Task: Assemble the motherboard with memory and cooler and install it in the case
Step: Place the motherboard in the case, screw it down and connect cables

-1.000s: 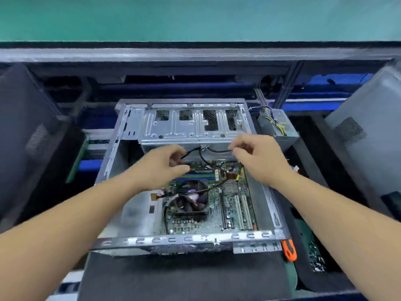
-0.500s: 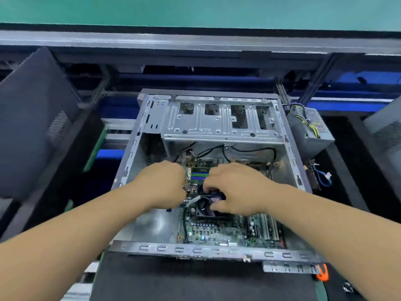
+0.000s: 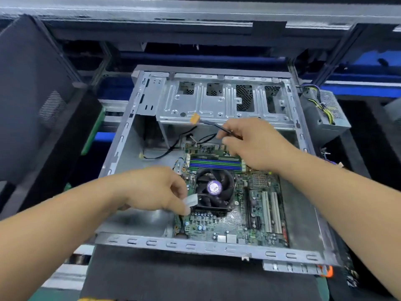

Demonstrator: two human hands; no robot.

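— Grey steel case (image 3: 121,146) lies open on the dark tabletop (image 3: 173,276), and the board (image 3: 256,213) sits flat on its floor, with the fan cooler (image 3: 214,190) and the blue-and-green memory slots (image 3: 214,164) already on it. Half a second ago both hands were bunched over the cooler. What now?

— They have split. Left hand (image 3: 156,192) has dropped to the near-left corner of the cooler, its grip pinched on a small white plug (image 3: 191,200) with dark wires running out toward the fan. Right hand (image 3: 251,142) has lifted away toward the drive cage (image 3: 223,103), its grip pinching a thin black cable (image 3: 211,124) that ends in an orange plug (image 3: 194,119).

— Meaning?

— My guess: mounting is done and the work has gone over to wiring, sorting the loose leads away from the fan before plugging them in.

— Which way does the board run?

— Long side runs from the near rail of the case back toward the drive cage; memory end far, white card slots (image 3: 271,211) near and right. The orange plug points up and left, its cable slanting down to the right hand. The white plug points right, at the cooler.
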